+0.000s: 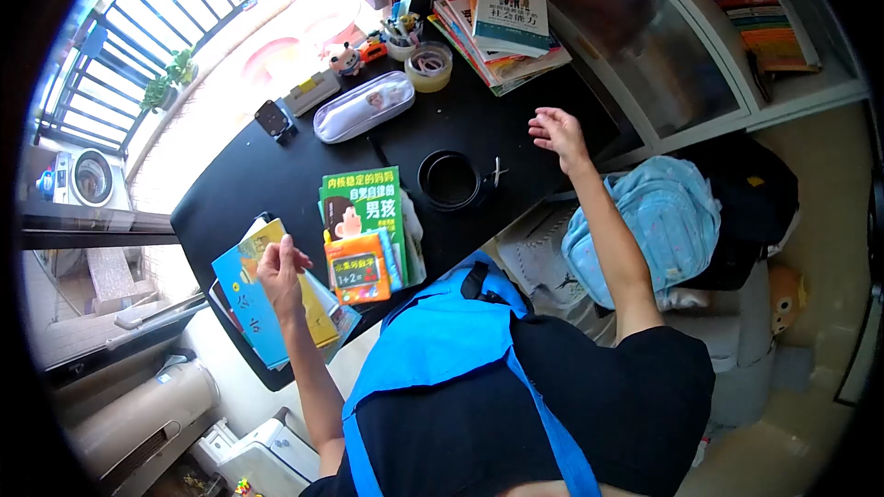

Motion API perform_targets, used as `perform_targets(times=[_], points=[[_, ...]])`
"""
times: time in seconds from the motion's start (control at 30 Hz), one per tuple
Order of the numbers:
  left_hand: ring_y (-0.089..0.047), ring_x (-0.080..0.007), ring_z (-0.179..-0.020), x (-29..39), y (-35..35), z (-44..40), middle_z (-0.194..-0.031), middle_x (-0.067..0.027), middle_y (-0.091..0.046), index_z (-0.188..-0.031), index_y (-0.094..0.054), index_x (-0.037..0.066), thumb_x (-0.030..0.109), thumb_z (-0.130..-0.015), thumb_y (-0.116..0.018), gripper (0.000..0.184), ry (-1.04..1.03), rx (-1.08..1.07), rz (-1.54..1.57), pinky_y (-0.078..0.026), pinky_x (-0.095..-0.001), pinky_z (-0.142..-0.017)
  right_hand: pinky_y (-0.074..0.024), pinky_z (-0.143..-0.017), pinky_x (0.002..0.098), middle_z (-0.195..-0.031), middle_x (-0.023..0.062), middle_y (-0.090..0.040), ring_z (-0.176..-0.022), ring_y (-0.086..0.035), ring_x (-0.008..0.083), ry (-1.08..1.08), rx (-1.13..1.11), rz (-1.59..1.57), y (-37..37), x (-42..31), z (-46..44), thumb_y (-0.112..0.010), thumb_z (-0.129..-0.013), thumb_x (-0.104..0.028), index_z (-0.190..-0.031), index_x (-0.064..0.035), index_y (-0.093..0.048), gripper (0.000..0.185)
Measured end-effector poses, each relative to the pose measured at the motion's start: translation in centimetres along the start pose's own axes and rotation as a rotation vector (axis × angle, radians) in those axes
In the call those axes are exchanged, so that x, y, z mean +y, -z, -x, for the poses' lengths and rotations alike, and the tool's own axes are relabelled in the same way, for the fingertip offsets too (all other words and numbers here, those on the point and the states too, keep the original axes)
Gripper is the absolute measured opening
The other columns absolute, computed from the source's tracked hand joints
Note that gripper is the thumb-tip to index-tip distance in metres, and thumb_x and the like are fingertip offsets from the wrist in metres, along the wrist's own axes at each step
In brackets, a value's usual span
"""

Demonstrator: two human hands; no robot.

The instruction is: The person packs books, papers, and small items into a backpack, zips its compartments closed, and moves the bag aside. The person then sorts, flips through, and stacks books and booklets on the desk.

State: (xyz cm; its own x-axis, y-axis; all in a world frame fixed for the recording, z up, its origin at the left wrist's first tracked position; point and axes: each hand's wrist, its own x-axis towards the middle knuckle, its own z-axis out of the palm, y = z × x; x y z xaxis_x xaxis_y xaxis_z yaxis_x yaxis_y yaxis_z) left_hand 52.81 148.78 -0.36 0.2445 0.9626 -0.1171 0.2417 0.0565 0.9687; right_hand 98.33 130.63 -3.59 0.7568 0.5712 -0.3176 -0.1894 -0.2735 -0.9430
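Note:
My left hand (282, 278) is over a stack of books at the desk's left front, its fingers loosely bent and slightly apart, with nothing visible in them. Beneath it lie a blue book (250, 302) and a yellow book (318, 324); whether the hand touches them I cannot tell. Just right of it, a green book (373, 186) tops another pile, and a small orange booklet (357, 269) rests on its lower part. My right hand (560, 136) is held above the desk's right side, fingers apart and holding nothing. Nearest to it is a round black container (449, 179).
On the black desk (276, 166) are a pencil case (365, 109), a tape tub (429, 67), a pen holder (401, 37) and piled books (511, 17). A glass-fronted cabinet (635, 28) borders the right. A light-blue backpack (649, 221) sits beside my right arm.

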Motion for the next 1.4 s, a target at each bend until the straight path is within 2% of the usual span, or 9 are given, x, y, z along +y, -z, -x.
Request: perform_targets(times=[0.33, 0.4, 0.57, 0.73, 0.87, 1.03, 1.2, 1.27, 1.4], points=[[-0.057, -0.0071, -0.060, 5.8, -19.7, -2.6, -0.065, -0.0025, -0.059, -0.080, -0.058, 0.001, 0.017, -0.091, -0.057, 0.020, -0.041, -0.455, 0.092, -0.045, -0.0204, -0.054, -0.0475, -0.083, 0.0498, -0.098, 0.0102, -0.057, -0.087, -0.059, 0.0273, -0.251, -0.017, -0.228, 3.3, -3.8, -20.6, -0.071, -0.079, -0.038, -0.112, -0.0049, -0.054, 0.050], [-0.058, -0.0074, -0.062, 6.0, -21.4, -2.2, -0.067, -0.0031, -0.060, -0.081, -0.059, 0.000, 0.017, -0.091, -0.058, 0.020, 0.007, -0.481, 0.051, -0.047, -0.0204, -0.057, -0.0472, -0.084, 0.0502, -0.099, 0.0116, -0.058, -0.084, -0.059, 0.0263, -0.321, -0.041, -0.197, 2.2, -4.2, -22.3, -0.072, -0.077, -0.038, -0.110, -0.0048, -0.055, 0.050], [-0.059, -0.0080, -0.063, 5.3, -23.2, -2.4, -0.068, -0.0040, -0.062, -0.080, -0.059, 0.001, 0.021, -0.091, -0.059, 0.023, 0.060, -0.423, -0.012, -0.048, -0.0204, -0.057, -0.0535, -0.058, 0.0325, -0.091, 0.0105, -0.063, -0.072, -0.062, 0.0208, -0.204, -0.002, -0.124, 1.4, -3.1, -23.7, -0.074, -0.075, -0.037, -0.102, -0.0027, -0.060, 0.046], [-0.059, -0.0085, -0.065, 5.6, -25.9, -3.2, -0.071, -0.0040, -0.062, -0.086, -0.059, 0.002, 0.024, -0.090, -0.059, 0.023, 0.081, -0.495, -0.015, -0.047, -0.0207, -0.059, -0.0428, -0.052, 0.0252, -0.088, 0.0032, -0.061, -0.069, -0.055, 0.0139, -0.217, -0.107, -0.239, 3.3, -3.0, -21.6, -0.077, -0.074, -0.028, -0.101, -0.0094, -0.060, 0.038], [-0.061, -0.0102, -0.074, 4.5, -29.3, -4.3, -0.084, -0.0064, -0.064, -0.101, -0.059, 0.003, 0.030, -0.090, -0.059, 0.029, 0.180, -0.576, 0.079, -0.048, -0.0225, -0.064, -0.0448, -0.064, 0.0278, -0.094, 0.0041, -0.061, -0.076, -0.056, 0.0149, -0.321, -0.203, -0.469, 6.8, 0.1, -16.1, -0.077, -0.070, -0.031, -0.104, -0.0069, -0.060, 0.045], [-0.057, -0.0156, -0.102, 3.5, -36.2, -5.8, -0.113, -0.0089, -0.056, -0.129, -0.041, 0.006, 0.038, -0.092, -0.053, 0.050, 0.571, -0.794, 0.664, -0.049, -0.0305, -0.081, -0.0448, -0.067, 0.0289, -0.101, 0.0054, -0.062, -0.088, -0.058, 0.0156, -0.361, -0.352, -0.758, 9.8, 2.7, -6.8, -0.069, -0.080, -0.021, -0.111, -0.0059, -0.055, 0.037], [-0.056, -0.0189, -0.102, 7.6, -36.9, -2.9, -0.115, -0.0125, -0.052, -0.130, -0.033, 0.003, 0.032, -0.077, -0.074, 0.073, 0.432, -0.815, 0.728, -0.051, -0.0330, -0.084, -0.0500, -0.078, 0.0333, -0.112, 0.0102, -0.060, -0.097, -0.060, 0.0203, -0.267, -0.535, -0.742, 10.2, 3.7, -1.0, -0.069, -0.077, -0.026, -0.122, -0.0023, -0.049, 0.054], [-0.052, -0.0206, -0.110, 8.3, -35.8, -1.7, -0.121, -0.0124, -0.050, -0.133, -0.032, 0.004, 0.019, -0.078, -0.070, 0.069, 0.340, -0.780, 0.708, -0.044, -0.0364, -0.093, -0.0487, -0.086, 0.0352, -0.117, 0.0116, -0.058, -0.105, -0.057, 0.0220, -0.222, -0.538, -0.703, 9.5, 3.3, 0.0, -0.069, -0.078, -0.027, -0.126, -0.0016, -0.045, 0.059], [-0.053, -0.0208, -0.108, 10.0, -33.1, -0.6, -0.118, -0.0133, -0.051, -0.130, -0.033, 0.001, 0.017, -0.072, -0.075, 0.073, 0.109, -0.676, 0.606, -0.043, -0.0347, -0.094, -0.0473, -0.090, 0.0346, -0.119, 0.0122, -0.056, -0.108, -0.056, 0.0225, -0.204, -0.613, -0.521, 8.2, 2.2, 0.3, -0.070, -0.078, -0.030, -0.127, -0.0016, -0.044, 0.063]])
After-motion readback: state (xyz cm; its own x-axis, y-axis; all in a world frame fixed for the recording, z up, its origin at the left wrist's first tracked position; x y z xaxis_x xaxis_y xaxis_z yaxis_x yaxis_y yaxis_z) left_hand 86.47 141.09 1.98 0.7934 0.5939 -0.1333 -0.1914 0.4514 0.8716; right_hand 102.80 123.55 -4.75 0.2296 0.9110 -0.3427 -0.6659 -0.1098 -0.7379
